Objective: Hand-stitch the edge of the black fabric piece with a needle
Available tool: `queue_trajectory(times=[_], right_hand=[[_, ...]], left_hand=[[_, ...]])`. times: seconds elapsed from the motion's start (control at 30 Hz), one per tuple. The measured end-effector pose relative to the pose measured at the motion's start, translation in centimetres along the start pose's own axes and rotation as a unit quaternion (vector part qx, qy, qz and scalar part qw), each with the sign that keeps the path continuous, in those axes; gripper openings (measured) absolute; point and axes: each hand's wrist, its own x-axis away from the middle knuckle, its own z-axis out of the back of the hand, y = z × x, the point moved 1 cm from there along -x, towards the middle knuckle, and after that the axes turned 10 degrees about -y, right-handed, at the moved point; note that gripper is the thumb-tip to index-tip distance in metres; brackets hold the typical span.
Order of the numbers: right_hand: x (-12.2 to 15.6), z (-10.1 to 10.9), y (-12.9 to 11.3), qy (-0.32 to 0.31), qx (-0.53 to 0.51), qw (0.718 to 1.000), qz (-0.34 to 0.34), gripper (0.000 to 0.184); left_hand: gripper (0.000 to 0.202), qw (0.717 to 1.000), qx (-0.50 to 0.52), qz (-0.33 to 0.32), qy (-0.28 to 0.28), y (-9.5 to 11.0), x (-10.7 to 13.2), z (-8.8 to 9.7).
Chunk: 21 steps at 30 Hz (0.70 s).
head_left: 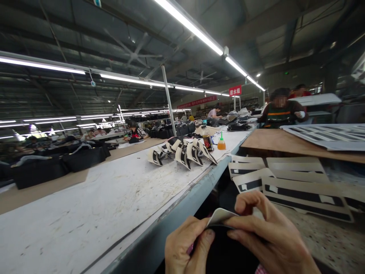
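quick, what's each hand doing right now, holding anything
Left hand: closed, pinching the edge of the black and white piece.
Right hand: closed on the same piece, fingers curled over its top.

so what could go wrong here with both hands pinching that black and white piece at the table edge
1. The left hand and right hand hold the black and white piece off the table, past its edge; a slip would likely drop it out of view.
2. The orange-filled bottle stands close to the row of cut pieces; a knock might spill it onto them.
3. The flat strips on the right overlap loosely and could slide.
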Motion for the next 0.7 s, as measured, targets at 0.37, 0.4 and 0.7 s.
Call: queue_trajectory(times=[0.37,0.4,0.7], right_hand=[[0.1,-1.0,1.2,-0.045,0.040,0.998,-0.010,0.038],[0.0,-1.1,1.2,-0.045,0.015,0.998,-0.032,0.037],[-0.8,-0.3,0.0,-0.007,-0.097,0.995,-0.031,0.011]], left_hand=[[0.018,0.997,-0.001,0.050,0.058,-0.5,-0.5,-0.4],[0.018,0.997,-0.003,0.057,0.044,-0.6,-0.4,-0.3],[0.034,1.000,0.012,-0.011,-0.018,0.0,0.5,0.0]])
